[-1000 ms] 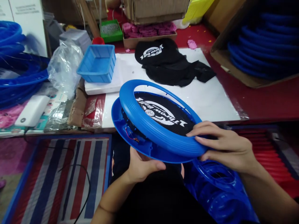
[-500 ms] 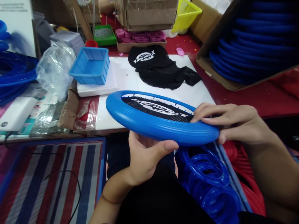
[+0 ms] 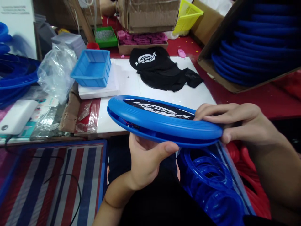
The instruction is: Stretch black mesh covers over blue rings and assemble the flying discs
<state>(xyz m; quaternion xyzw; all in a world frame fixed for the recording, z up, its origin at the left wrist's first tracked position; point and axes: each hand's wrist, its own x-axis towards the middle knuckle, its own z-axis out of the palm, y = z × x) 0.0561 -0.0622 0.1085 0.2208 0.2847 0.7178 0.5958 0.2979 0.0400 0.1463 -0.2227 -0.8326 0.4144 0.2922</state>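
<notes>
A blue upper ring (image 3: 143,114) lies over a matching lower ring (image 3: 164,142), tilted slightly above the table's front edge. A narrow gap runs between them along the near left side, where a bit of wire and a dark part show. Black mesh with white lettering (image 3: 162,108) fills the middle. My left hand (image 3: 145,160) holds the lower ring from beneath, thumb along its near edge, the other fingers mostly hidden under it. My right hand (image 3: 235,122) grips the right rim of the upper ring, fingertips over the inner edge, thumb on the outside.
Black printed cloth pieces (image 3: 162,70) lie on the white sheet. A light blue bin (image 3: 90,80) stands left, by a clear plastic bag (image 3: 55,75). At right leans a carton (image 3: 227,84) of stacked blue rings. Translucent blue rings (image 3: 211,175) sit below the table's edge.
Both rings came down to a flatter tilt. The gap between them closed from view, then reopened narrowly along the near left side. Both hands keep their hold.
</notes>
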